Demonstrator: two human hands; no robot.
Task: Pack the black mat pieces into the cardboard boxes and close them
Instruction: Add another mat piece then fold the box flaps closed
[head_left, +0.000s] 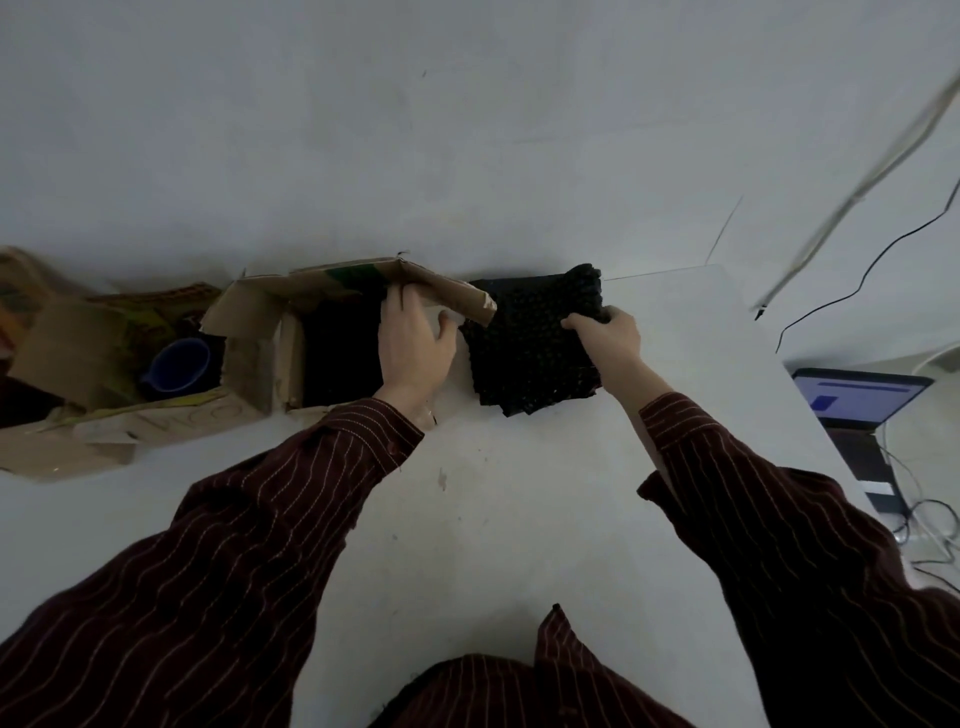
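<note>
We see a white, smooth worktop (519, 519), lightly scuffed, with everything gathered along its far edge. Our left hand (415, 348) presses against the right flap (452, 293) of an open cardboard box (260, 332), fingers (410, 312) under the creased brown flap and thumb spread; the hand is open rather than clenched. The box interior looks dark, and we cannot tell what it holds. Just right of the box, touching the flap, sits a stack of black mat pieces (524, 353), square, with a bumpy, perforated texture. Our right hand (608, 338) pinches the stack's far right corner, where the top pieces curl upward. At the far left corner lies a second, flattened cardboard box (67, 353) with a blue plastic cup (179, 366) inside. Beyond the right edge stand a lit laptop (857, 395) and loose cables (883, 249). Both sleeves are dark maroon with thin pale stripes.
</note>
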